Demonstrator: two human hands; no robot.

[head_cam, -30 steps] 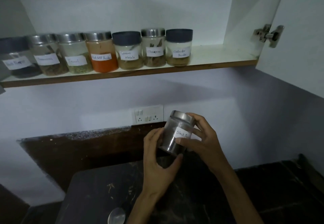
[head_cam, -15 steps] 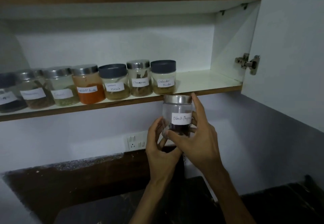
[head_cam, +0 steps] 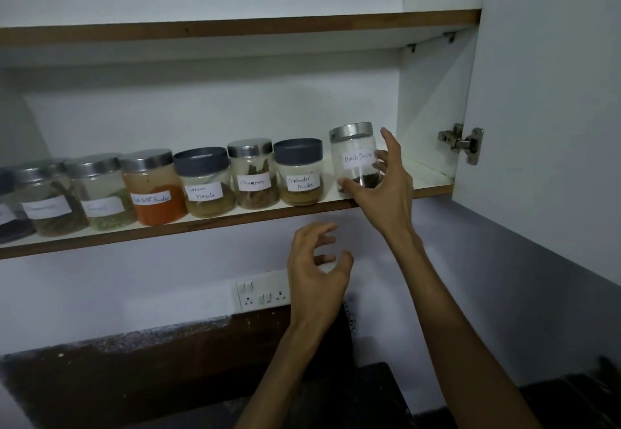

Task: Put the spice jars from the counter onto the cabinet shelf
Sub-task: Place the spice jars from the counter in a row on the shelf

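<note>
White cabinet shelf (head_cam: 386,198) runs off the left edge, its leftmost jars dim and their labels unreadable. Right hand (head_cam: 386,190) wraps the Black Pepper jar (head_cam: 354,159), thumb low in front hiding its base, fingers behind; upright, steel-lidded, clear, peppercorns at bottom. Left hand (head_cam: 317,277) below, loosely curled, empty.

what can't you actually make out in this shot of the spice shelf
- Leftmost jar, head view: cut off by the left edge, label unreadable.
- Labels on the next two jars and: too blurred to read.
- Whether the Black Pepper jar rests fully on the shelf: the right hand covers its base.
- Counter: dark, mostly hidden by both arms; remaining jars unknown.
- Left hand: empty, fingers curled.
</note>
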